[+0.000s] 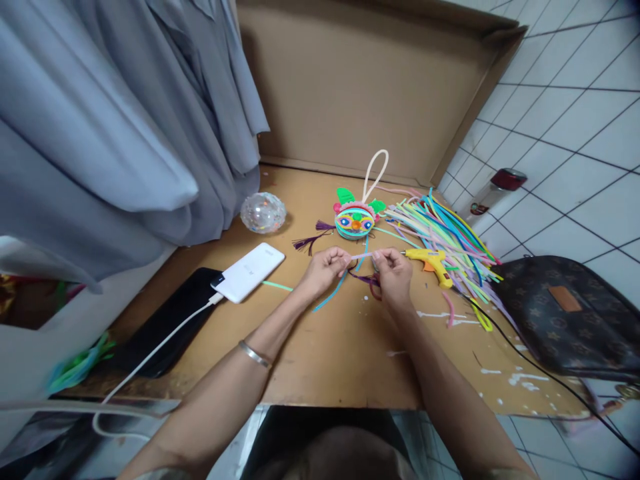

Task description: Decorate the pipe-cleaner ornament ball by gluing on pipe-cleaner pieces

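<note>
Pale strip (361, 257) (lilac, perhaps) — straight between left hand (326, 270) and right hand (395, 275).

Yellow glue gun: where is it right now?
In the head view, the glue gun lies on the table just right of the right hand, beside the colourful strips.

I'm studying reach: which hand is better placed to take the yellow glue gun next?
Probably the right hand: the glue gun lies beside it, while the left hand is farther off. Both pinch the pale strip.

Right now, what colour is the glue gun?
The glue gun is yellow with an orange trigger; head view.
</note>
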A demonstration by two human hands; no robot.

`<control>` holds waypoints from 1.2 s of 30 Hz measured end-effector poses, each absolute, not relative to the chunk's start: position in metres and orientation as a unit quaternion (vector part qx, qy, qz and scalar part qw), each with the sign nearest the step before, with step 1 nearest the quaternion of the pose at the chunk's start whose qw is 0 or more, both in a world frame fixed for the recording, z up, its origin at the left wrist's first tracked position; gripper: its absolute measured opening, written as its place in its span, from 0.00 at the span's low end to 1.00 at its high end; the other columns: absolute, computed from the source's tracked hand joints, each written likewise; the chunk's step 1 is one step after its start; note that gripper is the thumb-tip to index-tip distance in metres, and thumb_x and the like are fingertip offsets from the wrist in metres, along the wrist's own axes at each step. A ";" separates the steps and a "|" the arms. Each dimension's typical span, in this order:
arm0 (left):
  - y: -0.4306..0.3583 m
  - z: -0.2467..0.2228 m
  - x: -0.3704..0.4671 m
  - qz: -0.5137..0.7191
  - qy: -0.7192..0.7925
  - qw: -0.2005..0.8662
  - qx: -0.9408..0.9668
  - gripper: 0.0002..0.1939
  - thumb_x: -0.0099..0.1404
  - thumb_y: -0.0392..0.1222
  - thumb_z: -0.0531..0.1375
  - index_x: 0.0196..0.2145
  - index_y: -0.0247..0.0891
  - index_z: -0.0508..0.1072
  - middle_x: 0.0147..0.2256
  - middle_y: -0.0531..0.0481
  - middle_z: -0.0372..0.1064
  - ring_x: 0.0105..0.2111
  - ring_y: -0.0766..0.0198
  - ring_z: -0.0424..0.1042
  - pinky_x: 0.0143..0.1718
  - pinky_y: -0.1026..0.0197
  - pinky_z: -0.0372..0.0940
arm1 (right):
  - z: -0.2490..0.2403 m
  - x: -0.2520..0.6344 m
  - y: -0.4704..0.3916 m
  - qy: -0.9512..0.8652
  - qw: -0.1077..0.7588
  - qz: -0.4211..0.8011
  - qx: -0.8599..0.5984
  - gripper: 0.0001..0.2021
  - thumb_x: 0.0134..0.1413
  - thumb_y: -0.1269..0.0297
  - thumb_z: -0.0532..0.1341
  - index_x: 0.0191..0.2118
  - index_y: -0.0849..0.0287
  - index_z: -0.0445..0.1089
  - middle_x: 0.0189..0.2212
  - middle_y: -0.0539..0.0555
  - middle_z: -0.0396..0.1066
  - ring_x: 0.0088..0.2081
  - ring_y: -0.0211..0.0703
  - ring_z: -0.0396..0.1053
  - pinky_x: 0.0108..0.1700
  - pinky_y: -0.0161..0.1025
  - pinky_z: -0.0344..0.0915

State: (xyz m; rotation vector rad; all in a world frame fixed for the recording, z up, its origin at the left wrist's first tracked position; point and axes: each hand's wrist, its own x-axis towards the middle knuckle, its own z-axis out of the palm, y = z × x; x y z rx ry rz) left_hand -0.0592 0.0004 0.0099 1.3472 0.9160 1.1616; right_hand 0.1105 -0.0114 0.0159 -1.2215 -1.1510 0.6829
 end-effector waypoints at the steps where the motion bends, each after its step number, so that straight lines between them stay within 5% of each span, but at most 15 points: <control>1: 0.003 0.010 -0.062 0.494 0.392 0.533 0.564 0.18 0.57 0.56 0.64 0.29 0.37 0.70 0.17 0.58 0.60 0.18 0.71 0.53 0.24 0.65 0.48 | 0.017 0.113 -0.010 -0.487 0.626 0.296 -0.532 0.16 0.46 0.48 0.65 0.27 0.55 0.67 0.20 0.46 0.64 0.24 0.36 0.58 0.29 0.36 0.57; 6: 0.014 0.002 -0.078 0.543 0.458 0.458 0.535 0.11 0.59 0.48 0.62 0.29 0.38 0.71 0.19 0.56 0.64 0.20 0.68 0.57 0.27 0.64 0.54 | 0.025 0.127 -0.006 -0.476 0.653 0.258 -0.530 0.18 0.45 0.46 0.66 0.24 0.55 0.65 0.20 0.45 0.61 0.25 0.35 0.57 0.29 0.35 0.57; 9: 0.014 0.000 -0.080 0.574 0.483 0.360 0.555 0.09 0.60 0.42 0.61 0.38 0.37 0.75 0.34 0.48 0.74 0.29 0.64 0.67 0.37 0.60 0.63 | 0.026 0.126 -0.007 -0.486 0.644 0.262 -0.529 0.17 0.46 0.46 0.65 0.25 0.55 0.66 0.20 0.46 0.62 0.25 0.35 0.57 0.28 0.35 0.57; 13: 0.006 0.004 -0.076 0.583 0.455 0.236 0.631 0.14 0.63 0.42 0.61 0.46 0.39 0.76 0.51 0.41 0.72 0.47 0.56 0.71 0.51 0.54 0.65 | 0.024 0.120 -0.009 -0.483 0.639 0.275 -0.532 0.17 0.46 0.46 0.65 0.26 0.56 0.67 0.19 0.45 0.63 0.24 0.35 0.58 0.27 0.35 0.57; 24: -0.009 0.007 -0.061 0.483 0.447 0.164 0.735 0.13 0.67 0.52 0.62 0.40 0.44 0.83 0.36 0.43 0.80 0.40 0.53 0.71 0.50 0.51 0.55 | 0.022 0.104 -0.019 -0.516 0.591 0.340 -0.519 0.18 0.45 0.45 0.67 0.25 0.56 0.68 0.19 0.46 0.63 0.23 0.35 0.58 0.27 0.35 0.58; 31: -0.011 0.009 -0.060 0.483 0.439 0.178 0.737 0.12 0.68 0.49 0.61 0.32 0.43 0.82 0.30 0.44 0.78 0.34 0.55 0.70 0.45 0.53 0.54 | 0.018 0.096 -0.022 -0.501 0.592 0.370 -0.511 0.19 0.43 0.45 0.69 0.26 0.55 0.69 0.21 0.47 0.68 0.26 0.37 0.63 0.28 0.35 0.63; 36: -0.011 0.008 -0.059 0.501 0.446 0.204 0.713 0.13 0.68 0.46 0.59 0.30 0.41 0.80 0.27 0.46 0.77 0.31 0.57 0.71 0.42 0.55 0.55 | 0.014 0.094 -0.020 -0.479 0.622 0.349 -0.511 0.18 0.43 0.45 0.67 0.25 0.55 0.66 0.19 0.45 0.63 0.23 0.35 0.59 0.27 0.35 0.58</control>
